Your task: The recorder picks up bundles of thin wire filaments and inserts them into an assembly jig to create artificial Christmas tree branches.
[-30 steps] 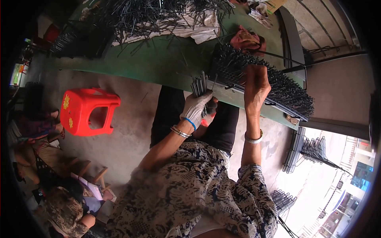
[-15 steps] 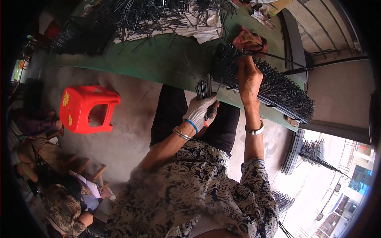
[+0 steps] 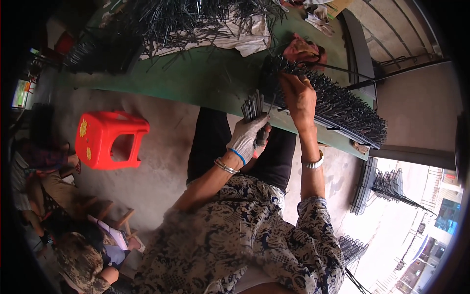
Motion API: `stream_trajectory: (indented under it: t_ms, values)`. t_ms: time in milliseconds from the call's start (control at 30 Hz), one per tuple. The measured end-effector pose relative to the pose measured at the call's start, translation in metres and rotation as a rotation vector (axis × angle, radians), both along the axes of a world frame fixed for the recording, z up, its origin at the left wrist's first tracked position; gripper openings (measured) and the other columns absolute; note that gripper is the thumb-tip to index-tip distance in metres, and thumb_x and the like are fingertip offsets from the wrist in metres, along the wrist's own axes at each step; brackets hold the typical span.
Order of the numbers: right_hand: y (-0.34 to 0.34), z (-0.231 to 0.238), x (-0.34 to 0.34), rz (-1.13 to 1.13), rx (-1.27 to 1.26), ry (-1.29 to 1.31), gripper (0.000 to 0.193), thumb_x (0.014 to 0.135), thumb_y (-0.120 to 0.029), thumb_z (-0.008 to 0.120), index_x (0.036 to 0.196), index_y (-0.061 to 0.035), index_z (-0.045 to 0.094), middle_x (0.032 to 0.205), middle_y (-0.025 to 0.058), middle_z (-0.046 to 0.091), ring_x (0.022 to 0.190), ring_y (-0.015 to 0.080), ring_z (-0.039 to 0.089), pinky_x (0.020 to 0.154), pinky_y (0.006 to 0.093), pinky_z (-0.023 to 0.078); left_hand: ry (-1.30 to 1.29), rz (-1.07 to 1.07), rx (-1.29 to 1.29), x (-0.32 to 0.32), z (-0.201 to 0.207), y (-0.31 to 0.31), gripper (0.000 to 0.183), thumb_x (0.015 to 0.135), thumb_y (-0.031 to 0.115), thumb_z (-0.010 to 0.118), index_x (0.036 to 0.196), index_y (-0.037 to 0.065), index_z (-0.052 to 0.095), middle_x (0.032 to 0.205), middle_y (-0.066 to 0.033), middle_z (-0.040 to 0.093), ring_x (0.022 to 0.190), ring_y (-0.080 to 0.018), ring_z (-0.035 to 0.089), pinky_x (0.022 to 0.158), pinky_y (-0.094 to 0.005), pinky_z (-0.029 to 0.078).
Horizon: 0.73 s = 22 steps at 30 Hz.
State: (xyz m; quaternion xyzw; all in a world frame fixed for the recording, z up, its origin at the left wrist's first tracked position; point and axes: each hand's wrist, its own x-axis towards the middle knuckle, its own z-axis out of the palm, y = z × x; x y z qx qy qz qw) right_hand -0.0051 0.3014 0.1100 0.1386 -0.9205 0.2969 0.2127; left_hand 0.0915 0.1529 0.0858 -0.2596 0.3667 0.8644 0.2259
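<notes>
My left hand (image 3: 247,134), in a pale work glove with a blue cuff edge, is closed around a bundle of thin grey metal rods (image 3: 252,107). The rods stick up past the fingers near the table's front edge. My bare right hand (image 3: 300,104) reaches over the near left part of a long rack (image 3: 350,110) packed with dark, thin upright pieces. Its fingers are pinched together at the tips. Whatever lies between them is too small to make out against the dark rack.
Loose dark rods (image 3: 181,24) are heaped on a pale cloth (image 3: 252,36) on the green table (image 3: 196,85). A reddish rag (image 3: 303,49) lies behind the rack. On the floor at left stands a red stool (image 3: 110,139); people sit beyond it. Wire racks (image 3: 364,186) stand at right.
My right hand has shifted slightly left and nearer along the rack, its fingers now pointing left. My left hand keeps the rod bundle in nearly the same place.
</notes>
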Motion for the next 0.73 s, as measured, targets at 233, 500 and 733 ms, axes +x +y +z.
stream_trajectory:
  t_ms: [233, 500, 733]
  values:
    - [0.013, 0.016, 0.037, 0.181, -0.657, -0.65, 0.011, 0.089, -0.007, 0.059, 0.091, 0.0027, 0.064, 0.073, 0.0037, 0.064, 0.056, 0.0075, 0.055, 0.051, 0.0223, 0.043, 0.055, -0.092, -0.097, -0.001, 0.005, 0.004, 0.02, 0.088, 0.023, 0.069, 0.089, 0.004, 0.064, 0.07, -0.0055, 0.066, 0.051, -0.0113, 0.06, 0.043, -0.0227, 0.048]
    - [0.014, 0.026, 0.022, -0.119, -0.447, -0.052, 0.007, 0.091, -0.006, 0.058, 0.092, -0.0012, 0.062, 0.064, 0.0028, 0.061, 0.057, 0.0061, 0.054, 0.052, 0.0238, 0.043, -0.002, -0.057, -0.043, -0.008, -0.005, 0.012, 0.024, 0.09, 0.027, 0.068, 0.103, 0.008, 0.062, 0.083, -0.0082, 0.068, 0.07, -0.0185, 0.067, 0.056, -0.0324, 0.057]
    - [0.01, -0.012, -0.008, -0.111, -0.237, 0.189, 0.004, 0.092, -0.007, 0.06, 0.094, -0.0053, 0.062, 0.071, 0.0076, 0.063, 0.057, 0.0159, 0.059, 0.054, 0.0279, 0.046, 0.056, -0.064, -0.101, -0.007, 0.001, 0.016, 0.016, 0.091, 0.021, 0.066, 0.093, 0.005, 0.067, 0.073, -0.0055, 0.065, 0.06, -0.0135, 0.062, 0.049, -0.0274, 0.05]
